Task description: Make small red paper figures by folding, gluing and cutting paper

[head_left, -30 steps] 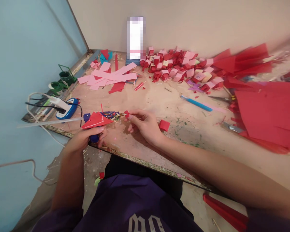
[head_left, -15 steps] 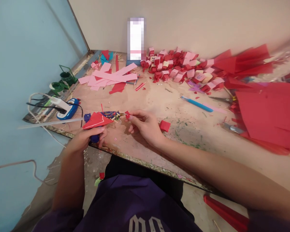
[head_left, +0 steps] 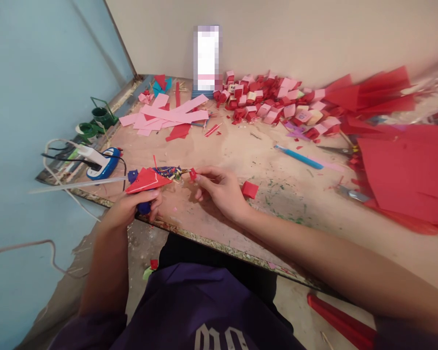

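My left hand (head_left: 146, 199) is wrapped round the handle of a blue glue gun (head_left: 133, 176), near the table's front edge. A clear glue stick (head_left: 83, 184) sticks out of its back. Red folded paper (head_left: 148, 181) with a pale line on it lies between my left thumb and the gun, covering part of its body. The gun's front is crusted with coloured scraps, and its nozzle points right. My right hand (head_left: 219, 187) pinches a small red paper piece (head_left: 193, 174) at the nozzle tip; whether they touch I cannot tell. A red paper cube (head_left: 249, 190) sits beside my right wrist.
Pink paper strips (head_left: 168, 116) lie at the back left, near a blue power strip (head_left: 104, 165) with cables. Many red and pink paper cubes (head_left: 270, 97) are heaped along the wall by a phone (head_left: 207, 58). A blue pen (head_left: 301, 158), scissors (head_left: 355, 195) and red sheets (head_left: 405, 170) are rightward.
The whole view has shifted very slightly. Both hands, the glue gun and the small red paper piece keep almost the same positions.
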### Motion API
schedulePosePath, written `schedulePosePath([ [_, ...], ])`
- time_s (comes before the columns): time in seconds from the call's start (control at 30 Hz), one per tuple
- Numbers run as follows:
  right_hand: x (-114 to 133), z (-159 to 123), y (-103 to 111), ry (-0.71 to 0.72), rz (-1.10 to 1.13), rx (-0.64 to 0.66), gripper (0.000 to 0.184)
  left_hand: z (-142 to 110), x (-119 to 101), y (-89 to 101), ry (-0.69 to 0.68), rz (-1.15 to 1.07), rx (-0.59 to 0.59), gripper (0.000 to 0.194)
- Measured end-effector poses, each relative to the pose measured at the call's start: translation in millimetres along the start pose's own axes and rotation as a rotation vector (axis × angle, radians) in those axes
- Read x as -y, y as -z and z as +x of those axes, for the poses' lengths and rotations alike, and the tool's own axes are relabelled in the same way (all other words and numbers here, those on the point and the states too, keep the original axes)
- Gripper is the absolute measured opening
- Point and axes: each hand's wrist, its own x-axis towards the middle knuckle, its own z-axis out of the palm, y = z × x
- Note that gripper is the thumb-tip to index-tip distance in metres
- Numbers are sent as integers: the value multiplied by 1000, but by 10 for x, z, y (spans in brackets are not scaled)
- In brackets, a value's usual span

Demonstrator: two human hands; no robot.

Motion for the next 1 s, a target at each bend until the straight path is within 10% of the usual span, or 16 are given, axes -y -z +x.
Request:
schedulePosePath([
  [1.0,8,21,-13,-2,112,-19,30,-2,25,36,-13,19,42,38],
])
